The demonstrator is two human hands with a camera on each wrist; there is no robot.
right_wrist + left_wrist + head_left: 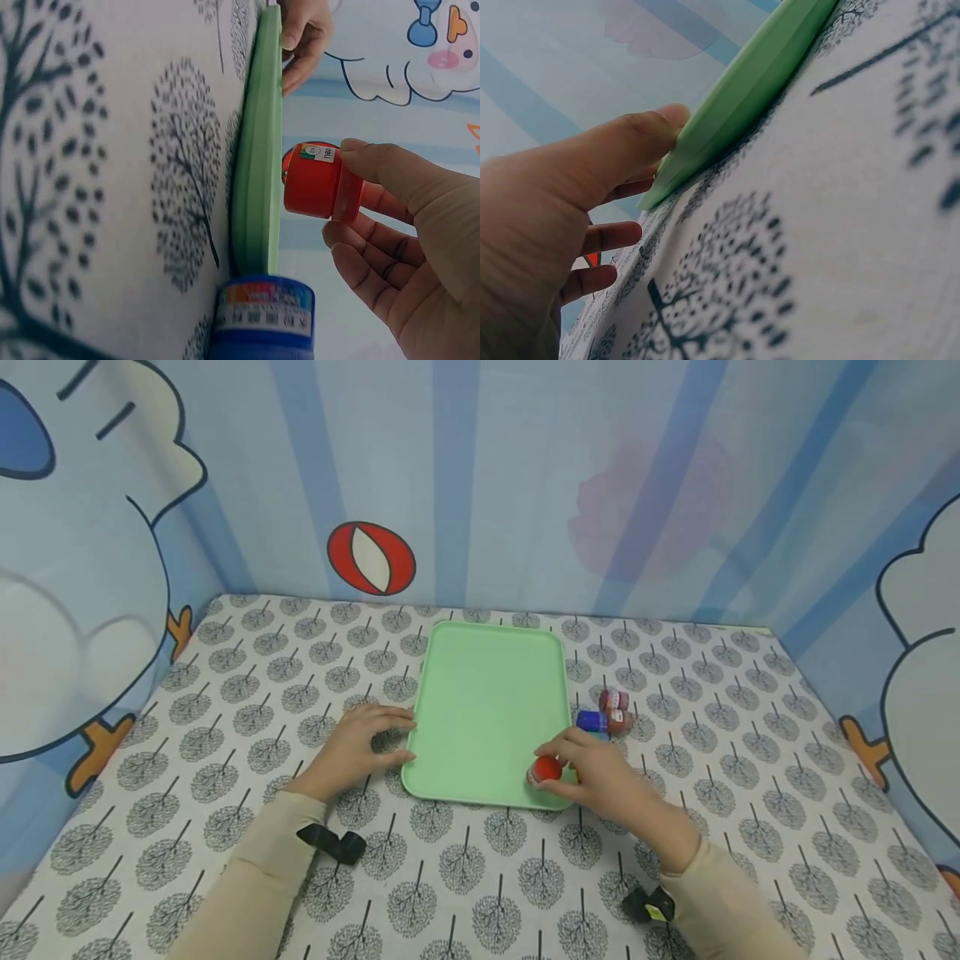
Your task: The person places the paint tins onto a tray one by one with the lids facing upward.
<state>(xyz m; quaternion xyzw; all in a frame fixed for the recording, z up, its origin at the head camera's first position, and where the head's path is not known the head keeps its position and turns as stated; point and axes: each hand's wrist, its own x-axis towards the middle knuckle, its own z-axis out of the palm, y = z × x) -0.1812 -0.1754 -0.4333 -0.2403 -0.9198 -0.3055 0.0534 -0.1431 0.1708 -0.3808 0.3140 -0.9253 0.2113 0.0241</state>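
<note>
My right hand [592, 772] grips a small red paint jar [311, 180] between thumb and fingers. In the head view this jar overlaps the near right corner of a light green tray [487, 718]. A white label with a green patch shows on its side in the right wrist view. My left hand [363, 745] is at the tray's left side, its fingers loosely bent and apart. The left thumb [641, 139] lies against the tray's rim in the left wrist view. Beside the tray's right edge, a blue paint jar [262, 319] stands close to the right wrist camera.
Right of the tray lie a dark red jar [613, 700], a brownish red jar [620, 721] and the blue jar, close together. My right hand partly hides further coloured pieces there. A tree-patterned cloth [480, 868] covers the table, with a cartoon-printed curtain [510, 485] behind.
</note>
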